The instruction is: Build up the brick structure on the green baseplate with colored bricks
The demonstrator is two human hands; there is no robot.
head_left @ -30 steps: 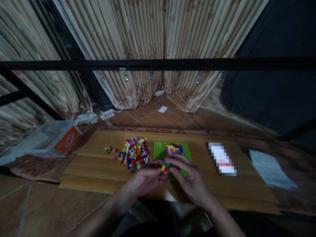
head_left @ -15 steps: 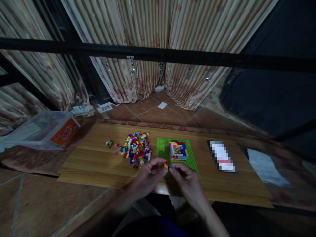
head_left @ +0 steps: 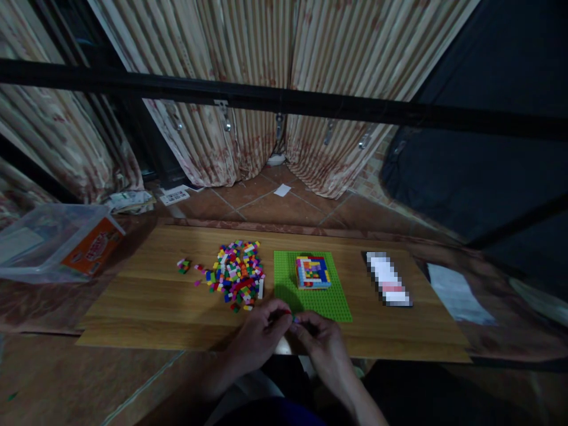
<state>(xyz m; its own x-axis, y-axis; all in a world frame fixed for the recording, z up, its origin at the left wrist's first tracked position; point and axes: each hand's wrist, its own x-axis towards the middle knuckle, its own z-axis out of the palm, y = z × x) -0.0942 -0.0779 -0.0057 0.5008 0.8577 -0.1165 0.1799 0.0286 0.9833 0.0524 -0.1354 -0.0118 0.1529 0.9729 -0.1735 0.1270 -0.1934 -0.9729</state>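
My left hand (head_left: 261, 332) and my right hand (head_left: 323, 340) meet just in front of the green baseplate (head_left: 284, 302). Pinched between their fingertips are small toy bricks (head_left: 293, 318), with bits of red, green and blue-purple showing; the fingers hide most of them. Beyond my hands, a low square build of multicoloured bricks (head_left: 313, 273) sits on the baseplate, its rim partly white, red, blue and light blue. Left of the plate spreads a pile of loose bricks (head_left: 237, 272) in many colours.
Everything rests on a wooden board (head_left: 146, 296). A small brick cluster (head_left: 183, 266) lies left of the pile. To the right is a phone-like slab with a blurred screen (head_left: 388, 279), then a paper sheet (head_left: 459, 294). A clear plastic box (head_left: 48, 266) stands far left.
My hands have drawn closer to me with the bricks, off the baseplate's front part. The yellow brick seen between my fingers is now hidden. The whole view has shifted slightly.
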